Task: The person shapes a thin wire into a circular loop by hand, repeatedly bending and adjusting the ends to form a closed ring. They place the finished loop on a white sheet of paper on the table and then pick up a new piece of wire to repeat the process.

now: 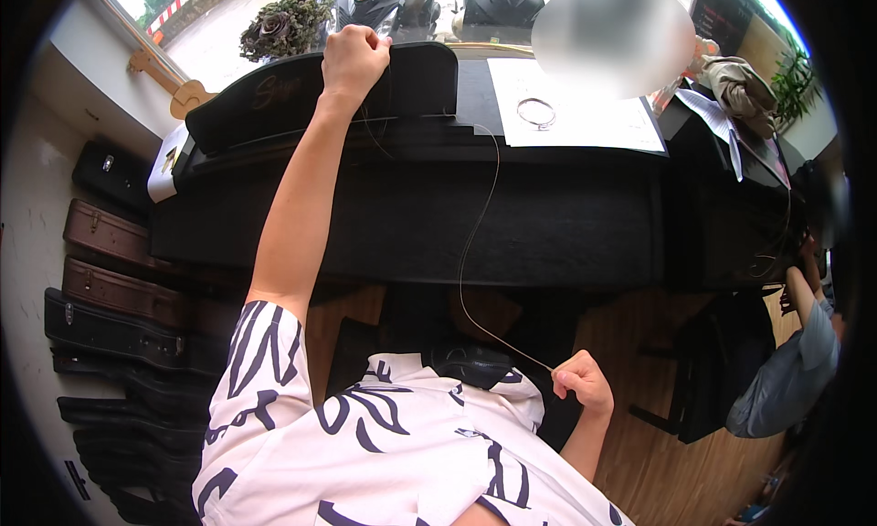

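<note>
Lowest in the frame is my own shirt [384, 453], white with dark strokes, and just above it at lower centre-right my right hand [582, 383] is curled nearly shut, thumb and fingers pinched on one end of a thin wire [468, 252]. From that pinch the wire climbs in a loose bow through the middle of the frame, across the dark front of the black piano [548, 225], and bends left over its top toward my left hand [354, 58]. That hand is at upper centre, arm stretched right out, closed in a fist against the black lid [274, 97]; I judge it grips the far end of the wire, though the strand is too fine there to be sure. As I read it, the wire is uncoiled and paid out between my two hands but slack, not yet pulled straight and not fixed to anything I can see, so the fitting or tightening is all left. Further up, right of my fist, a white sheet [594, 124] lies on the piano top with a small wire coil [536, 111] resting on it, untouched. Down the left edge of the frame dark and brown cases [110, 289] are stacked on the floor. At the right edge another person's sleeve [786, 380] and arm show, well apart from me. Along the top, beyond the window, parked scooters [393, 1] stand outside.
</note>
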Motion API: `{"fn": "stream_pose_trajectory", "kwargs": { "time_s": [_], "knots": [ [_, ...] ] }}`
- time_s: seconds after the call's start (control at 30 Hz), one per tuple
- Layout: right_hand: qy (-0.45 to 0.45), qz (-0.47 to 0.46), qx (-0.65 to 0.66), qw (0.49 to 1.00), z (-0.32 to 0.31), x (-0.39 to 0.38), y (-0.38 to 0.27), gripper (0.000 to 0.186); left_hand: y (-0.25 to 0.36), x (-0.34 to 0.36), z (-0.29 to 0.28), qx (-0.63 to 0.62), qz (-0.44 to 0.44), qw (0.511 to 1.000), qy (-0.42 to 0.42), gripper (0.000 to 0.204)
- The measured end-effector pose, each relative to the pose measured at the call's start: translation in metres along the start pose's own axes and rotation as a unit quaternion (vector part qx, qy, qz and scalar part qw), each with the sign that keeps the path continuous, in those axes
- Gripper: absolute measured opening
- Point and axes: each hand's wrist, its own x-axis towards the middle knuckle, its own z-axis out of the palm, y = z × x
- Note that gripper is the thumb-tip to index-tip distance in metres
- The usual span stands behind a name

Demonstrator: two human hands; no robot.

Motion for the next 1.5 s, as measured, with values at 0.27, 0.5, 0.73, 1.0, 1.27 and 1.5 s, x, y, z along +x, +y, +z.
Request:
{"fn": "stream_pose_trajectory", "kwargs": {
  "time_s": [0.27, 0.5, 0.73, 1.0, 1.27, 1.5],
  "knots": [
    [0.037, -0.124, 0.051, 0.990, 0.006, 0.016, -0.026, 0.050, 0.026, -0.028, -0.032, -0.079, 0.138, 0.986, 0.044, 0.014],
    [0.127, -0.212, 0.150, 0.957, 0.027, 0.040, -0.043, 0.047, 0.134, -0.222, -0.059, -0.414, 0.327, 0.770, -0.359, 0.022],
    [0.094, -0.235, 0.082, 0.964, 0.053, 0.074, -0.065, 0.052, 0.143, -0.283, -0.051, -0.415, 0.101, 0.845, -0.320, 0.013],
    [0.119, -0.265, 0.019, 0.957, 0.082, 0.102, -0.068, 0.044, 0.136, -0.318, -0.058, -0.382, 0.045, 0.865, -0.321, 0.019],
    [0.252, -0.275, -0.172, 0.912, 0.074, 0.099, -0.064, 0.040, 0.137, -0.333, -0.070, -0.348, 0.097, 0.859, -0.363, 0.008],
    [0.276, -0.164, -0.442, 0.838, 0.079, 0.086, -0.063, 0.020, 0.128, -0.313, -0.078, -0.284, 0.230, 0.886, -0.286, 0.010]
  ]
}}
